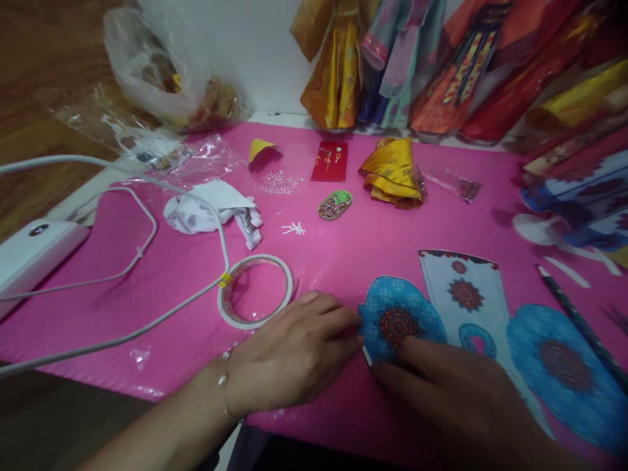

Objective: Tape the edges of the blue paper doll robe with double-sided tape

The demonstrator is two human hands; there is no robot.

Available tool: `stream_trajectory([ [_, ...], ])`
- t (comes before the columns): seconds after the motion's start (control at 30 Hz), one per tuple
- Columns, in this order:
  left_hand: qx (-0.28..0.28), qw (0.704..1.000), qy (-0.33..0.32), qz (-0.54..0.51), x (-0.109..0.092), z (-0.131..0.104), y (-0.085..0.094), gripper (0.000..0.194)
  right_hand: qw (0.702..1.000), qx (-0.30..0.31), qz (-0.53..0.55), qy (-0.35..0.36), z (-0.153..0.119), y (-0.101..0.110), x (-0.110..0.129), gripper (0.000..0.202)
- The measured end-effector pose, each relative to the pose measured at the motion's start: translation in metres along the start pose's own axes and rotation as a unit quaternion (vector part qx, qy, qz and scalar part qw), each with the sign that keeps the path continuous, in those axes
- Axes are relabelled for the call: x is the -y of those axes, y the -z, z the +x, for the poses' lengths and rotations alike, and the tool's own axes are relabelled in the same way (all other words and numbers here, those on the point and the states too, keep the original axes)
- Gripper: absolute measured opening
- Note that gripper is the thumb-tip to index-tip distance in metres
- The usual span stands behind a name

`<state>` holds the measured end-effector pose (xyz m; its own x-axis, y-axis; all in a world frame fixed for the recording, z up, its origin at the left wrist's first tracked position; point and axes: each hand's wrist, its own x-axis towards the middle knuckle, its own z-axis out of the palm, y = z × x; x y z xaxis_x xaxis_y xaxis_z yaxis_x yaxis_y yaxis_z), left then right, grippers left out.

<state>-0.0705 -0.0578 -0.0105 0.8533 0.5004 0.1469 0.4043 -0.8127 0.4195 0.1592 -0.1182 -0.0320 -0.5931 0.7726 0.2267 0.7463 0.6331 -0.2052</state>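
My left hand (299, 350) reaches in with its fingers together, their tips at the left edge of a blue paper cutout (375, 297). This cutout has rounded ends, a pale flower pattern and a dark red medallion. My right hand (456, 399) grips the lower part of the same cutout, its fingers bent over the front; part of the paper is hidden under it. Beside it lie a white patterned paper piece (483, 268) with red medallions and a second blue cutout (574, 405). A roll of tape (289, 268) lies just beyond my left hand.
A white cable (184, 311) loops over the pink mat (191, 356) from a power strip (44, 255). Further back lie a white cloth (196, 212), a red envelope (336, 157), a bead-filled green dish (338, 204) and gold fabric (392, 173). Doll dresses (338, 72) stand behind; a pencil (579, 317) lies right.
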Motion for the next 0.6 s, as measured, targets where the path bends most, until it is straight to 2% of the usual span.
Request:
stream_trajectory([
  [0.6, -0.019, 0.999, -0.038, 0.014, 0.002, -0.005, -0.004, 0.025, 0.999, -0.005, 0.027, 0.035, 0.007, 0.01, -0.002, 0.06],
])
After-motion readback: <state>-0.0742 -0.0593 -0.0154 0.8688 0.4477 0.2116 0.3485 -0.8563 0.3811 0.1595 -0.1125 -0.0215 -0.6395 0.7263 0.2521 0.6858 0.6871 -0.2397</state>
